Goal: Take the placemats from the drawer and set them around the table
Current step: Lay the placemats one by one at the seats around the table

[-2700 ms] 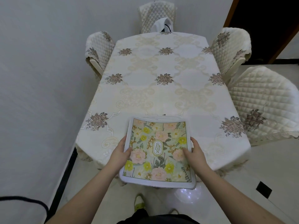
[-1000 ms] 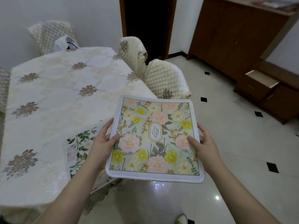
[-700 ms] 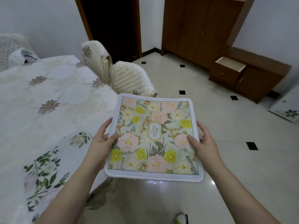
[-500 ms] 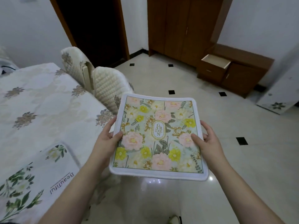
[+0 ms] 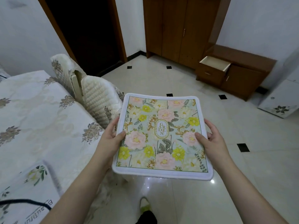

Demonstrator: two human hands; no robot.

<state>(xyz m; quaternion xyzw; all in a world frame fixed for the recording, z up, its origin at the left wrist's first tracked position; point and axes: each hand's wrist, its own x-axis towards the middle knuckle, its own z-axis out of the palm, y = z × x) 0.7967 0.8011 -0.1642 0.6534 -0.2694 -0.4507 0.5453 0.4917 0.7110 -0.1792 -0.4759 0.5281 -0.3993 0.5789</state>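
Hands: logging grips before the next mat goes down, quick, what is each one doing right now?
Left hand: grips the floral placemat by its left edge, thumb on top.
Right hand: grips its right edge likewise.

i see a matt cloth placemat [image 5: 162, 135], glossy tiled floor [image 5: 242, 159] throwing reflections, smooth brown wood cabinet [image 5: 178, 29], quilted fabric chair covers [image 5: 98, 101], embroidered bench cloth [image 5: 40, 110].

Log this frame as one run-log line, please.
phase: carrying | left hand: grips floral placemat | right hand: grips same | second placemat: on table | drawer: open
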